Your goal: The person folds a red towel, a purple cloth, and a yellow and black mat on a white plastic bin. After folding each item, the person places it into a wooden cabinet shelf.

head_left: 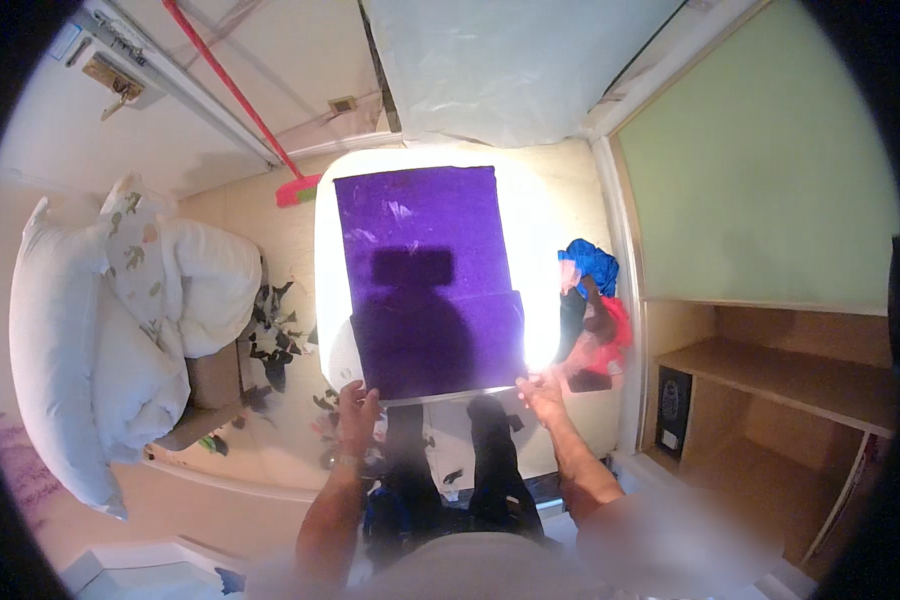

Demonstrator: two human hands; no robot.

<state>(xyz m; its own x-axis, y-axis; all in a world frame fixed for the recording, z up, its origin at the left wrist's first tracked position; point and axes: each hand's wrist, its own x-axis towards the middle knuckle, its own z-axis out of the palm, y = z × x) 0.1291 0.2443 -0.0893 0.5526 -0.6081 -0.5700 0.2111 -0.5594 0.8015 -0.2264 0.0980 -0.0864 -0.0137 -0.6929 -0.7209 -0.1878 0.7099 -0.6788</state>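
Note:
A purple cloth (425,215) lies spread over a brightly lit white table (540,240). Its near part forms a slightly wider band with an edge running across, as of a second layer; I cannot tell whether it is a fold. At the near left corner, my left hand (357,412) is closed on the cloth's edge with thumb and fingers. My right hand (542,396) pinches the near right corner by the table's front edge. Shadows fall over the middle of the cloth. Glare washes out the table's right side.
White bedding (120,330) is heaped at the left beside a cardboard box (215,380). Dark scraps (275,335) litter the floor. Blue and red clothes (595,265) lie right of the table. A red broom (295,190) leans behind; wooden shelves (770,370) stand at right.

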